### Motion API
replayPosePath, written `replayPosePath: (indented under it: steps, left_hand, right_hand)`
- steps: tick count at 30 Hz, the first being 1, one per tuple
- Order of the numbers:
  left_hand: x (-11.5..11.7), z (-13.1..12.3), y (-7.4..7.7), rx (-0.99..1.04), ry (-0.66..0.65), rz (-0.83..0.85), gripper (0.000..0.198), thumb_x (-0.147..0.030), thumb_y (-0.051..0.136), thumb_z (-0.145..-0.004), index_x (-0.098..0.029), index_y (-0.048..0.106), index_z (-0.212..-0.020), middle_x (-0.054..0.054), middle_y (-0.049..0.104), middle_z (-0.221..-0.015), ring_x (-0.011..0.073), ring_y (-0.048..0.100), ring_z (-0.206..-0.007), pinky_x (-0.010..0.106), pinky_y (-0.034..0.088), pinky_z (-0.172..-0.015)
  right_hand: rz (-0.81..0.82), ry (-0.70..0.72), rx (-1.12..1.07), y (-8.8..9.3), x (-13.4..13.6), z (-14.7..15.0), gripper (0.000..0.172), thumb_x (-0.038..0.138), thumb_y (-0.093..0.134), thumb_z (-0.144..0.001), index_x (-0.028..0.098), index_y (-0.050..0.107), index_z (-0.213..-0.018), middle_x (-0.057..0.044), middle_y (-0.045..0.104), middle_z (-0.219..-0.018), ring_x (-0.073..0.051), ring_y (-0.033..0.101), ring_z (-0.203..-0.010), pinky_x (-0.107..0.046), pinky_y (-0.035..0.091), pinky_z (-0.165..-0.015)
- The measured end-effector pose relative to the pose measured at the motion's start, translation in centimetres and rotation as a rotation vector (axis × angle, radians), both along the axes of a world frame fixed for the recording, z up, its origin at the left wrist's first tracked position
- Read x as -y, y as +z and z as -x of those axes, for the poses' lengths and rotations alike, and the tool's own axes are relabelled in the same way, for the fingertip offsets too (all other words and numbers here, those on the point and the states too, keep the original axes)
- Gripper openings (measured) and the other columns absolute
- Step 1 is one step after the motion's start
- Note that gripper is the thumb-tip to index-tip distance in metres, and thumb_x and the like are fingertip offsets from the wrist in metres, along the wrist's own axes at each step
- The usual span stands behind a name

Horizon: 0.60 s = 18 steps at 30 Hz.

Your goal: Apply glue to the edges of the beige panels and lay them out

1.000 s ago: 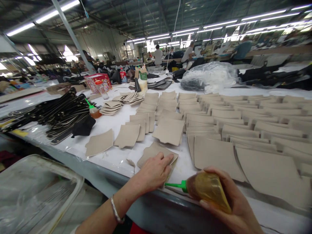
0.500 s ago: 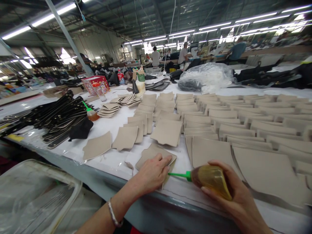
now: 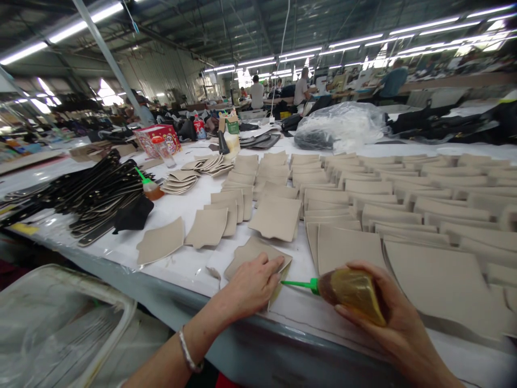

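Note:
My left hand (image 3: 251,284) lies flat with fingers together, pressing down a beige cut piece (image 3: 252,251) near the table's front edge. My right hand (image 3: 390,318) is wrapped round a squeeze bottle of amber glue (image 3: 350,289). The bottle's green nozzle (image 3: 301,283) points left, and its tip sits at the right edge of that beige piece, just beside my left fingertips. Several rows of beige cut pieces (image 3: 363,205) lie overlapping across the white table (image 3: 189,264) beyond both hands.
A pile of black straps (image 3: 92,194) lies at the left, with another glue bottle (image 3: 148,186) beside it. A clear plastic bin (image 3: 56,318) stands below the table's edge at lower left. A clear bag (image 3: 341,126) and a red box (image 3: 158,137) sit farther back. People work at distant tables.
My right hand has carried the glue bottle up and a little right along the beige piece's right edge. My left hand has stayed pressed on the piece.

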<state>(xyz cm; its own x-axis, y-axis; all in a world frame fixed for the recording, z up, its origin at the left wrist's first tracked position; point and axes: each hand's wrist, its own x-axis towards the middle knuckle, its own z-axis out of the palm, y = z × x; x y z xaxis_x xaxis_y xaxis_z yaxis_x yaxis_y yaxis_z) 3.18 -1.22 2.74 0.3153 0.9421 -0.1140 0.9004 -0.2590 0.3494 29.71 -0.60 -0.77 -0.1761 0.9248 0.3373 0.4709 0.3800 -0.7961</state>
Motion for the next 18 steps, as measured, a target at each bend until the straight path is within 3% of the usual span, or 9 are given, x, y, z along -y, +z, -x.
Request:
replayPosePath:
  steps: [5, 10, 18]
  left_hand:
    - [-0.2, 0.1, 0.0, 0.004, 0.0, 0.009, 0.041, -0.03, 0.028, -0.097, -0.03, 0.045, -0.135, 0.004, 0.056, -0.098, 0.0236, 0.063, -0.084, 0.037, 0.049, -0.08]
    - [-0.2, 0.1, -0.1, 0.009, -0.006, 0.01, 0.042, -0.031, 0.029, -0.097, -0.03, 0.044, -0.137, 0.004, 0.056, -0.098, 0.0239, 0.063, -0.085, 0.038, 0.049, -0.081]
    - [-0.2, 0.2, -0.2, -0.002, 0.001, 0.002, 0.043, -0.031, 0.027, -0.098, -0.03, 0.043, -0.138, 0.004, 0.057, -0.099, 0.0221, 0.062, -0.087, 0.035, 0.048, -0.081]
  right_hand:
    - [-0.044, -0.025, 0.023, 0.0, -0.3, 0.1, 0.051, 0.054, 0.071, -0.08, 0.032, 0.05, -0.121, 0.001, 0.058, -0.113, -0.021, 0.06, -0.097, -0.025, 0.049, -0.084]
    - [0.01, 0.005, 0.023, -0.1, 0.9, 0.0, 0.05, 0.054, 0.069, -0.081, 0.033, 0.05, -0.122, 0.001, 0.059, -0.114, -0.021, 0.061, -0.098, -0.024, 0.051, -0.082]
    - [0.032, -0.071, -0.022, 0.1, -0.7, 0.0, 0.054, 0.055, 0.071, -0.078, 0.029, 0.05, -0.121, -0.003, 0.055, -0.113, -0.026, 0.058, -0.096, -0.035, 0.048, -0.087]
